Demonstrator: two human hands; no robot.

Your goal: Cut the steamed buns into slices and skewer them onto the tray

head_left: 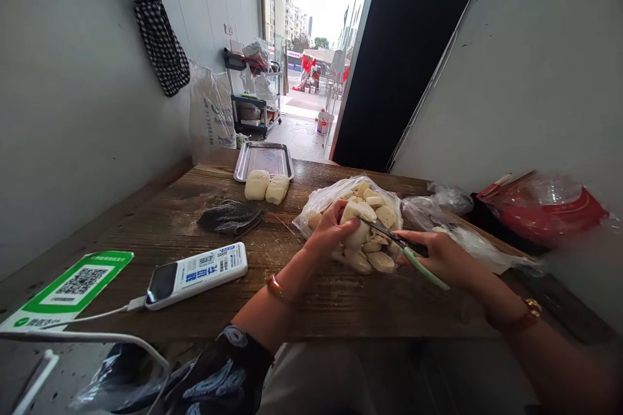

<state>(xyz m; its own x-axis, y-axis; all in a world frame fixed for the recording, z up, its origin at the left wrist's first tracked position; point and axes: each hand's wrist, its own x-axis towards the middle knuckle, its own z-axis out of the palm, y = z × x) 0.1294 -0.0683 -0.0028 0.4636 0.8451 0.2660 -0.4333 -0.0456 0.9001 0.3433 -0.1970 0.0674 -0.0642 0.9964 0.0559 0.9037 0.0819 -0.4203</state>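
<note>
Bun (pixel 359 210): pale, lifted over the bag (pixel 317 200), scissors (pixel 389 232) against its right side. Looks like a snip in hand.
Left hand (pixel 335 224): fingers grasping the bun, thumb on the near side. Bun looks soft, so a light, firm hold should do; a hard pinch would likely squash it.
Right hand (pixel 435 256): fingers clenched round the scissors, index finger stretched along them. Good for aim, I'd say; wrist best kept straight.
Scissors: blades point left at the bun, pale green handle toward the wearer. Can't tell how deep the blades bite.
Thumb gap: blades run close to the left thumb. Main risk, in my view. Better to grip further back as the bun gets shorter.
Bag: thin plastic on the tabletop (pixel 302 301), mouth spread, holding pieces (pixel 385 216). Cutting low over the mouth should drop offcuts straight in; loose film could snag the blades.
Pieces: slices and chunks, uneven. Full-length strokes should give cleaner faces than nibbling with the tips.
Pair of buns (pixel 257 185): side by side at the near edge of the tray (pixel 264 159), left of the bag.
Cloth (pixel 231 217): dark, crumpled, near that pair, well away from the blades.
</note>
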